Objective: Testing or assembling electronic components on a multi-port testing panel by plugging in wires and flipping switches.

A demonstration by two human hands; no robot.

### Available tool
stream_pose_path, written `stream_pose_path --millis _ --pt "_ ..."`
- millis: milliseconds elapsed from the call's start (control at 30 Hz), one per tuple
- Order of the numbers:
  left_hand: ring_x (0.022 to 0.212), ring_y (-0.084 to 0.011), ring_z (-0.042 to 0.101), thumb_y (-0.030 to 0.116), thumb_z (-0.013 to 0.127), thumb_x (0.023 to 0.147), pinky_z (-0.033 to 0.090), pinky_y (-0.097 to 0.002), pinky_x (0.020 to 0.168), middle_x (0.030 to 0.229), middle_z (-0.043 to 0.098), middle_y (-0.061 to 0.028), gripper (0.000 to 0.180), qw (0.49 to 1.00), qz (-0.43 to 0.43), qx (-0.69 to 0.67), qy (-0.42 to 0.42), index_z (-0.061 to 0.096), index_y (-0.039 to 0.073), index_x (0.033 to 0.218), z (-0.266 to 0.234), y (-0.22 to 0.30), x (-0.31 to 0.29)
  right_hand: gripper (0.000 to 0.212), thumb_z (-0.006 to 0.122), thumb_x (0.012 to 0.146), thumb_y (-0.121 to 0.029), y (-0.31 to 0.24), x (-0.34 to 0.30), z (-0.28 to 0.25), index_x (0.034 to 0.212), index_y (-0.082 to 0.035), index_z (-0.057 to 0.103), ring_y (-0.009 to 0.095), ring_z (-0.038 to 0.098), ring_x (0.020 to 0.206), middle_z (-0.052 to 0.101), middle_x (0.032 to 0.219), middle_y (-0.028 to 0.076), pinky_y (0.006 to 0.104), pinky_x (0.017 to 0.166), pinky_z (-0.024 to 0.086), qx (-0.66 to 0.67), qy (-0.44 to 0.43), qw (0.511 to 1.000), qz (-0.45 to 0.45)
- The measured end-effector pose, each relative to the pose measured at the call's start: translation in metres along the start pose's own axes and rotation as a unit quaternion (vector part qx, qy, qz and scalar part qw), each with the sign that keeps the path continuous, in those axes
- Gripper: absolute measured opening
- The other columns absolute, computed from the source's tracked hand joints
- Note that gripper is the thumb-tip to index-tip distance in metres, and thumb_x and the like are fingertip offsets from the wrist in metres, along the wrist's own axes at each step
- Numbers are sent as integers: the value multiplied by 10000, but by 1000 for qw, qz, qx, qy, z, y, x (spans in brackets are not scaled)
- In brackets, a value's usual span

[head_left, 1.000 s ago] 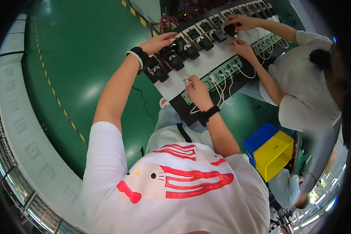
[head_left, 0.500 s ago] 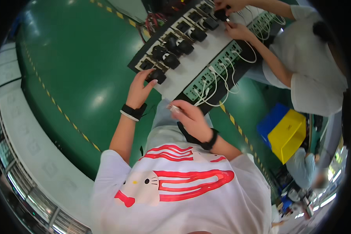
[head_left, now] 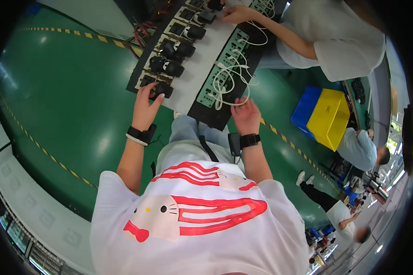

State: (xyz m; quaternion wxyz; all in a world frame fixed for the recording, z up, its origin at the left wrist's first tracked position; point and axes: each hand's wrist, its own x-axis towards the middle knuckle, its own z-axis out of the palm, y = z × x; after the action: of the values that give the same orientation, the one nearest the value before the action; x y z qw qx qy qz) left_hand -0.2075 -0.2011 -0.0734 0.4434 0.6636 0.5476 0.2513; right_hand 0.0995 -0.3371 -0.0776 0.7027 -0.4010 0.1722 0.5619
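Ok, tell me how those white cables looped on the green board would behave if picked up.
The white cables would probably be floppy: they lie in loose, sagging loops over the green board. They look thin, so likely light. Since they overlap one another and some ends seem plugged in, lifting one with the right hand beside them may drag its neighbours.

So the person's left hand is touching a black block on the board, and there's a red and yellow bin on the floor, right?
Not quite. The bin is blue and yellow, not red and yellow, as the head view shows. The rest holds: the left hand touches a black block at the near end of the board.
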Motion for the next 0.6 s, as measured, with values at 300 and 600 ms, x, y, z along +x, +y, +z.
stream_pose_path --millis 300,600 --pt "894 -228 554 225 670 825 477 -332 788 1105 545 -134 450 1000 7 13 2 543 49 1219 -1 -4 6 167 486 925 -128 -18 -89 78 1068 -42 485 144 478 721 504 756 34 349 820 392 -228 -220 906 -280" --pt "715 -145 516 217 677 827 451 -267 658 975 596 -70 346 999 34 11 -4 638 75 1140 -3 6 20 257 441 970 -195 41 -109 148 940 4 602 103 443 665 546 780 22 234 623 368 -576 -311 731 -193"
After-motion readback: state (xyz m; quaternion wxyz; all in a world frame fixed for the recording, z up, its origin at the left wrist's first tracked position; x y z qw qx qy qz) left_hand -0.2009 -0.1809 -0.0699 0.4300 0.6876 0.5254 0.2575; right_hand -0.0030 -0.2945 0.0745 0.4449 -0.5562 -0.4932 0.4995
